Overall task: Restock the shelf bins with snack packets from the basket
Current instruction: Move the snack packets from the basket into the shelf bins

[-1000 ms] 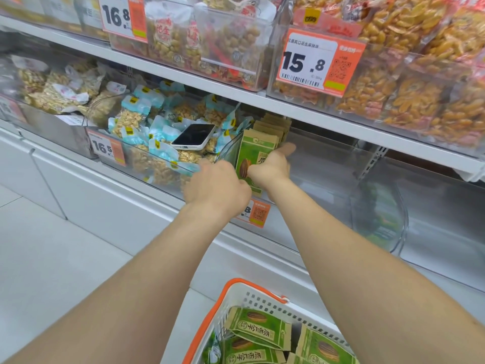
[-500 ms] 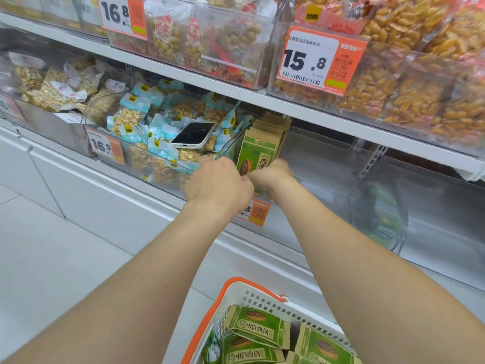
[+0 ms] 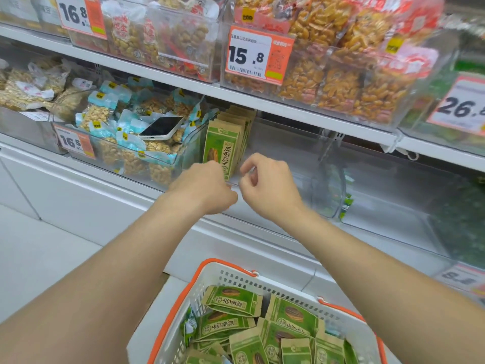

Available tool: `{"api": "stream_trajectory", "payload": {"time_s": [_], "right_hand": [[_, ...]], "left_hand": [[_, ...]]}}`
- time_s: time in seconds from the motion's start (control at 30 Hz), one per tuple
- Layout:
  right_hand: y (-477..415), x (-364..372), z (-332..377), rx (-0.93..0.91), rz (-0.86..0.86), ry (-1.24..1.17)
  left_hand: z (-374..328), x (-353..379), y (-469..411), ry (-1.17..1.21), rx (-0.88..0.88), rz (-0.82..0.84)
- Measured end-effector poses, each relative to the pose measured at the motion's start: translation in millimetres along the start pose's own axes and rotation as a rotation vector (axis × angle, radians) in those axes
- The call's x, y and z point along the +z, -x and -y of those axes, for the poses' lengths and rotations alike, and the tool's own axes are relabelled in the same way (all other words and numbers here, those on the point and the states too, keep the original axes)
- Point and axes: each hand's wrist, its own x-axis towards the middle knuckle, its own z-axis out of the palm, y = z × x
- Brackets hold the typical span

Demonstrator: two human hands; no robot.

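Two hands are out in front of me, both at the front lip of the clear bin (image 3: 288, 164) on the lower shelf (image 3: 315, 119). My left hand (image 3: 204, 187) shows only its back, with the fingers bent down out of sight against the bottom corner of the front packet, so I cannot tell whether it grips anything. My right hand (image 3: 267, 185) is just beside it, fingers curled in and thumb near the forefinger, with nothing in it.

One row of green packets (image 3: 225, 143) stands upright at the left end of that bin. Only one face is plain to me, and the edges behind it overlap too much to count. More of the same packets (image 3: 231, 302) lie piled in the one basket (image 3: 236, 277) below my arms, which is white with an orange rim. At least seven faces show.

One phone (image 3: 161, 127) lies screen up on the blue-topped nut bags (image 3: 102, 111) in the next bin to the left. I read four price tags, 16.8 (image 3: 78, 14), 15.8 (image 3: 258, 56), 16.5 (image 3: 74, 143) and one starting 26 (image 3: 462, 106). A fifth tag, low on the right, is blurred.

The shelves are white metal, and two levels carry clear bins of nuts. Below them is a white base panel (image 3: 91, 195), then a pale floor (image 3: 39, 258).
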Motion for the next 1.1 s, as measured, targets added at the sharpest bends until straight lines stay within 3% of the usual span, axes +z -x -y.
{"api": "stream_trajectory", "payload": {"time_s": [0.13, 0.27, 0.4, 0.63, 0.9, 1.1], "right_hand": [[66, -22, -21, -0.062, 0.219, 0.166], [123, -40, -43, -0.078, 0.574, 0.418], [166, -53, -59, -0.110, 0.962, 0.632], [214, -45, -67, -0.083, 1.287, 0.722], [222, -49, -64, -0.110, 1.296, 0.710], [216, -51, -57, -0.138, 1.291, 0.664]], "left_hand": [[-28, 16, 21, -0.174, 0.111, 0.344], [-60, 43, 46, -0.412, 0.237, 0.560], [-82, 90, 68, -0.596, 0.313, 0.677], [-77, 189, 98, -0.808, 0.426, 0.841], [-54, 227, 127, -0.703, 0.541, 1.032], [-35, 246, 136, -0.762, 0.640, 0.902]]}}
